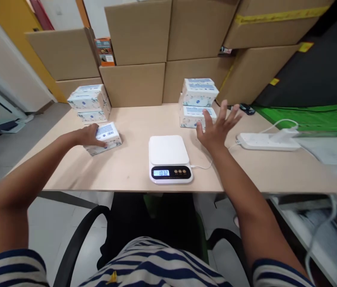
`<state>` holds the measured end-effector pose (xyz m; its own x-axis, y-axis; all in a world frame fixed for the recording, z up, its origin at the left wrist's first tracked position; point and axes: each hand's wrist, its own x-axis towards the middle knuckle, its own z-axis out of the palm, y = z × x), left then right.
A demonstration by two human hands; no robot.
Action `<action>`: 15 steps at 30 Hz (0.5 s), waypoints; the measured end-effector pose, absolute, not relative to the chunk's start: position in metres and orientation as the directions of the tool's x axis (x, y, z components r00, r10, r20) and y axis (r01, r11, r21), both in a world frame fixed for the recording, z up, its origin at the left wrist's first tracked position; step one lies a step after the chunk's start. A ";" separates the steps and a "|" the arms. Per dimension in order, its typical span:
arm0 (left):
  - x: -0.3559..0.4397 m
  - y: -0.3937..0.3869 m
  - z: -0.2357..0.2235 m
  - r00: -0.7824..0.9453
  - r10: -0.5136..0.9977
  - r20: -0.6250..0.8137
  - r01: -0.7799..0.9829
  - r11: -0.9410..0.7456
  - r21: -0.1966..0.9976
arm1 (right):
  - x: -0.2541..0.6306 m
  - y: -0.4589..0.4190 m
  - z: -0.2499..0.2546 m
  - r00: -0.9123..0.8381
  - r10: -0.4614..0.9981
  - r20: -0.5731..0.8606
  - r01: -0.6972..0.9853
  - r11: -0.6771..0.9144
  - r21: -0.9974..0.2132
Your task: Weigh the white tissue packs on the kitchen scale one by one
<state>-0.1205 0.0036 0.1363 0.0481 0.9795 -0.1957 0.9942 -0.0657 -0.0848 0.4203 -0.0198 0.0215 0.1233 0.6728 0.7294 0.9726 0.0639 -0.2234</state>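
Note:
My left hand [89, 136] grips a white tissue pack [110, 135] with a floral print, its thumb along the front side and its fingers over the far side. The pack rests on the table, slightly turned, in front of the left stack of tissue packs [88, 99]. My right hand [217, 129] is open with fingers spread, in front of the right stack of tissue packs [200, 95]; nothing is held in it. Whether its fingertips touch the lower pack I cannot tell. Between my hands lies a white digital scale [168, 150] with a bare plate, its display reading about 103.2.
Cardboard boxes [135, 85] form a wall along the table's [132, 167] far side. A white power strip [267, 141] lies at the right, with a cable running to the scale. Beyond it is a green surface [314, 121]. A black chair armrest [78, 243] stands below the table edge.

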 end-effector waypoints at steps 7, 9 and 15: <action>-0.026 -0.045 0.186 0.296 0.939 -0.175 0.942 -0.256 0.219 | 0.422 -0.010 0.022 0.081 0.711 0.699 0.993 0.001 -0.116; 0.019 -0.061 0.201 0.409 0.890 -0.201 0.893 -0.346 0.287 | 0.422 -0.014 0.026 0.062 0.730 0.680 0.994 0.020 -0.112; 0.124 -0.052 0.165 0.613 0.766 -0.193 0.788 -0.574 0.221 | 0.420 -0.031 0.036 0.068 0.790 0.609 0.987 0.035 -0.156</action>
